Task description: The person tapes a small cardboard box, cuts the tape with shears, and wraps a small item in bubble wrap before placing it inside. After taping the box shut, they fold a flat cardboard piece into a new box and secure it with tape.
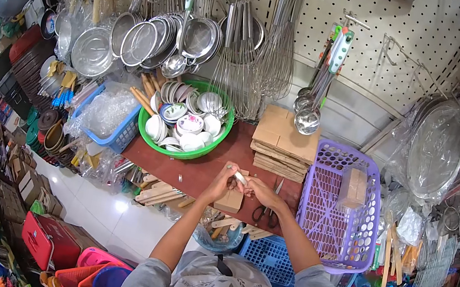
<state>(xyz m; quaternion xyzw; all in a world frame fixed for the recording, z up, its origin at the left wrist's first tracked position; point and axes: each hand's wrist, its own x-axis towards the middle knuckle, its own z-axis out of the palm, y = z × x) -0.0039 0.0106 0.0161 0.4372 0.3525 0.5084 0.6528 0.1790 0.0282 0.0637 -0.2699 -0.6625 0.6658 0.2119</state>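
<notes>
Over the front of the red-brown table [161, 167], my left hand [223, 183] and my right hand [261, 192] meet around a small whitish round object [241, 178], perhaps a roll of tape. Fingers of both hands are closed on it. Just beneath them lies a piece of brown cardboard [230, 200]. To the right of my right hand rest scissors [266, 211] with black handles. Up and to the left stands a green basin [219, 141] full of small white bowls [189, 125]. Behind my hands is a stack of flat cardboard [283, 140].
A purple basket [371, 230] holding a wrapped brown block [353, 189] stands right. A blue basket [123, 136] with clear plastic is left. Whisks [277, 59], strainers [199, 40] and ladles [308, 120] hang behind. Wooden-handled tools [162, 195] lie below the table edge.
</notes>
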